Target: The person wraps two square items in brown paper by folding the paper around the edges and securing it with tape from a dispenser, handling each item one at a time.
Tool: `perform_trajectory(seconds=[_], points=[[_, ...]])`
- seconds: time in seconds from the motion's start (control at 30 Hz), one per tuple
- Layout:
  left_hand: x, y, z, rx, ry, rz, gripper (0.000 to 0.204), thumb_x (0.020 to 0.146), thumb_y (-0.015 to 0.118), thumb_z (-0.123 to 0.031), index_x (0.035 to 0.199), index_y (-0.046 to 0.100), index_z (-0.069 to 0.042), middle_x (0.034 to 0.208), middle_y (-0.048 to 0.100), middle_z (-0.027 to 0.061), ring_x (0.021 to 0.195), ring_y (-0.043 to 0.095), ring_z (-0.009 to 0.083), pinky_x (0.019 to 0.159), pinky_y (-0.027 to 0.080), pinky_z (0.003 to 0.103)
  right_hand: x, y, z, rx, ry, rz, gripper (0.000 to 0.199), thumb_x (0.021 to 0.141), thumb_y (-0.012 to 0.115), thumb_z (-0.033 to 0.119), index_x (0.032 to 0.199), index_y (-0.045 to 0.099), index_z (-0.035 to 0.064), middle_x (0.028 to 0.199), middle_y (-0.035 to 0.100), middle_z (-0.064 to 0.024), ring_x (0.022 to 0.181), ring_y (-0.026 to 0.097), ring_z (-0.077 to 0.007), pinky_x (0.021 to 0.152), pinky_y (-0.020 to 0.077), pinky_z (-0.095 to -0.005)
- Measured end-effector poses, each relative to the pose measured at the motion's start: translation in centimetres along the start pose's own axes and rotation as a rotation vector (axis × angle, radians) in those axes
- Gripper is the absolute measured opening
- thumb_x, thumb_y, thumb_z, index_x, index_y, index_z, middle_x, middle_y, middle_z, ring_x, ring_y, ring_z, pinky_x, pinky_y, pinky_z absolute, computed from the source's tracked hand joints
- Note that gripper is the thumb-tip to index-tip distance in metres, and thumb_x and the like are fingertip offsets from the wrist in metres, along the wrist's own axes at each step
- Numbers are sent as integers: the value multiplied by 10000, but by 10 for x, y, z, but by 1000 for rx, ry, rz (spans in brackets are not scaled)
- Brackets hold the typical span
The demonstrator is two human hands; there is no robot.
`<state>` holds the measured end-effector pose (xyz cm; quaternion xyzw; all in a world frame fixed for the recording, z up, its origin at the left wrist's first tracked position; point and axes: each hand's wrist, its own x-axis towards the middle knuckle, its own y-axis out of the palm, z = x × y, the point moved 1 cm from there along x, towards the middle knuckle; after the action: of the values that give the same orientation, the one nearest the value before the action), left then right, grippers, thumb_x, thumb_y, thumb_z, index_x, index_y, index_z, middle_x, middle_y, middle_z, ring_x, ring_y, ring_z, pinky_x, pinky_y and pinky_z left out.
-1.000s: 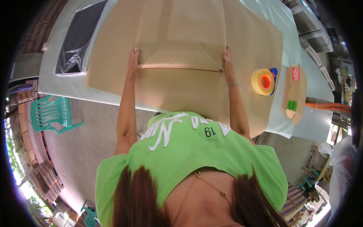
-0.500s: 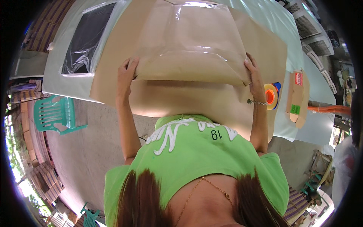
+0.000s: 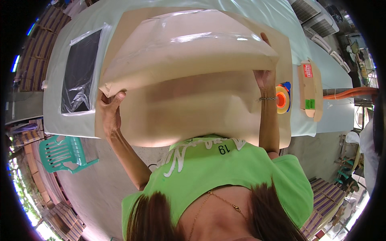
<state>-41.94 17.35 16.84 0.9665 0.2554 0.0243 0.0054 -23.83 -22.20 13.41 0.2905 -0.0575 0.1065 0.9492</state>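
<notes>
A wide package wrapped in brown paper [image 3: 189, 52], with strips of clear tape across it, is lifted and tilted over a large brown paper sheet [image 3: 193, 108]. My left hand [image 3: 111, 105] grips its near left corner, thumb on top and fingers beneath. At the other end my right hand [image 3: 265, 74] holds the right side, its palm under the edge and one fingertip showing above; the remaining fingers are hidden. Close to my right wrist lies a tape dispenser [image 3: 283, 97] with an orange core and a blue part.
A dark flat panel in clear plastic [image 3: 82, 72] lies left on the pale green table cover [image 3: 54, 96]. To the right rests an opened narrow carton [image 3: 309, 90] with red and green labels, beside an orange strap [image 3: 350, 93]. A green plastic chair [image 3: 66, 152] stands left of the table.
The package has turned and its left end has swung toward me and leftward. My left hand went with it, lower and further left; my right hand has shifted under the right edge.
</notes>
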Motion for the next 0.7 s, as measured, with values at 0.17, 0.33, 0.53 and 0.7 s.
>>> perform_trajectory(seconds=[0.17, 0.33, 0.53, 0.7], points=[[49, 18, -9, 46, 218, -79, 681, 770, 827, -278, 1288, 514, 34, 1149, 614, 66, 1055, 574, 154, 941, 430, 296, 45, 3, 1, -184, -256, 26, 623, 839, 671, 94, 1407, 417, 76, 1381, 476, -60, 1106, 543, -128, 916, 466, -267], [140, 32, -37, 284, 537, -409, 443, 874, 717, -286, 1181, 605, 13, 1102, 628, 79, 993, 578, 164, 884, 440, 305, 142, -3, 17, -676, -398, -204, 528, 829, 715, 121, 1310, 512, 44, 1237, 579, -66, 937, 560, -97, 815, 463, -266], [310, 62, -83, 170, 660, -287, 526, 949, 562, -471, 1160, 612, 8, 1101, 621, 97, 1012, 556, 185, 947, 409, 343, 267, 17, 12, -780, -498, -85, 575, 830, 723, 250, 1306, 510, 6, 1234, 584, -85, 1005, 558, -127, 872, 451, -283], [415, 80, -38, 298, 634, 27, 655, 966, 500, -529, 1300, 517, 34, 1226, 580, 129, 1144, 529, 245, 1040, 367, 394, 342, 19, -14, -746, -476, 29, 646, 831, 729, 358, 1302, 509, -25, 1232, 588, -100, 1061, 557, -153, 918, 440, -296]])
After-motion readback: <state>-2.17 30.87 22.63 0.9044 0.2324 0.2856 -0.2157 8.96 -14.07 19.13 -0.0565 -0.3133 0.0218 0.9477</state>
